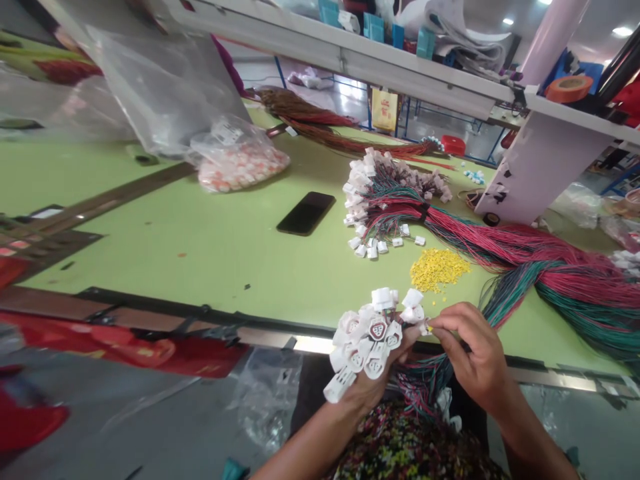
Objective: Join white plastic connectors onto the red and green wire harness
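My left hand (383,377) is closed around a bunch of wires (423,383) tipped with several white plastic connectors (357,347), above the table's front edge. Part of that hand is hidden behind the connectors. Thumb and forefinger of my right hand (473,350) pinch a tiny yellow piece (430,329) against a small white connector at the left hand's fingertips. Just beyond the hands lies a heap of small yellow pieces (439,269) on the green tabletop. Red, green and black wires hang from the held bunch toward my lap.
A thick bundle of red and green wires (510,243) with white connectors runs across the right side. A black phone (306,213) lies mid-table. Behind it sit a plastic bag of orange-and-white parts (243,167) and brown wires (305,127). A shelf (400,63) spans the table overhead.
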`<state>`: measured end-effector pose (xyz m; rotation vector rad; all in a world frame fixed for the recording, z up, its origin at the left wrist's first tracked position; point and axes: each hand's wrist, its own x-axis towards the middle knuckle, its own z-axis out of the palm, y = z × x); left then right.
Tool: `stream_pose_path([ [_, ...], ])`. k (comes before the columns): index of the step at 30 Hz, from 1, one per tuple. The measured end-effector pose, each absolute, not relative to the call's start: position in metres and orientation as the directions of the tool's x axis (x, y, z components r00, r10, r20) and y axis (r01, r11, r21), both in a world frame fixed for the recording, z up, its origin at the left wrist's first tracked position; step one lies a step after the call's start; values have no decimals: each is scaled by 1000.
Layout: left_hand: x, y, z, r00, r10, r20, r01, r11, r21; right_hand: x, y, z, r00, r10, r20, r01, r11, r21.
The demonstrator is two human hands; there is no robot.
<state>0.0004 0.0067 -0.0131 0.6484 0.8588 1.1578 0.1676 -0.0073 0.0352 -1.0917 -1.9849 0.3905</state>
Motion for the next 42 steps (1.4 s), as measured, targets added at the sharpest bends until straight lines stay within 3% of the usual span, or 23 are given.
stream_pose_path([
  [5, 2, 9, 0, 120, 947, -298, -580, 311, 753, 167, -9, 34, -276, 825, 493, 541, 557, -630],
  [15, 3, 9, -20, 136, 953, -270, -547, 299, 782, 169, -10, 41, -308, 802, 512, 558, 588, -585],
  [20, 2, 9, -24, 127, 972, -199, -532, 236, 813, 169, -8, 36, -230, 857, 461, 461, 513, -724],
  [25, 2, 6, -16, 123, 971, -203, -518, 237, 822, 165, -8, 20, -87, 969, 233, 213, 246, -946],
  [28, 2, 4, -11, 129, 966, -223, -515, 258, 818, 162, -9, 15, -47, 989, 141, 86, 145, -986],
  [32, 2, 2, -7, 102, 970, -221, -507, 242, 827, 160, -6, 16, -48, 986, 160, 26, 162, -987],
  [36, 6, 3, -2, 73, 978, -194, -496, 204, 844, 161, -5, 16, -60, 982, 180, 55, 183, -982],
  [42, 5, 4, 3, 89, 982, -164, -449, 186, 874, 171, -10, 17, -180, 943, 280, 284, 322, -903],
])
